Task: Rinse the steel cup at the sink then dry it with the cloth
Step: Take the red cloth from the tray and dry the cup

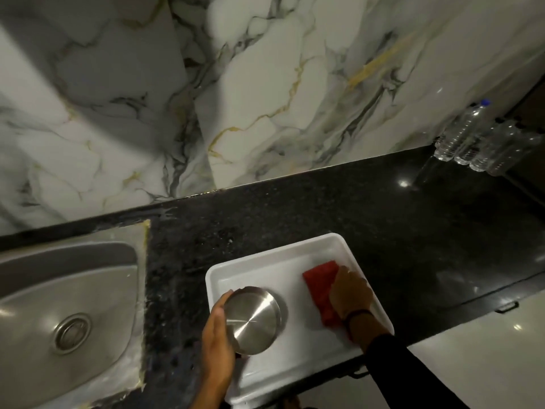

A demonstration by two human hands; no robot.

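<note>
The steel cup [251, 319] stands upside down in the white tray [265, 262], its flat base facing up. My left hand [216, 343] wraps around the cup's left side. A red cloth [320, 283] lies folded in the tray's right half. My right hand [349, 292] rests on the cloth's right edge, fingers curled over it; the cloth stays flat on the tray. The steel sink [59, 314] with its round drain [70, 332] sits at the left, set into the dark counter. No tap is in view.
The black speckled counter [324, 208] runs along a marble wall [236, 84]. Several clear plastic water bottles [472, 137] stand at the far right against the wall. The counter's front edge drops to a pale floor [486, 349] at the lower right.
</note>
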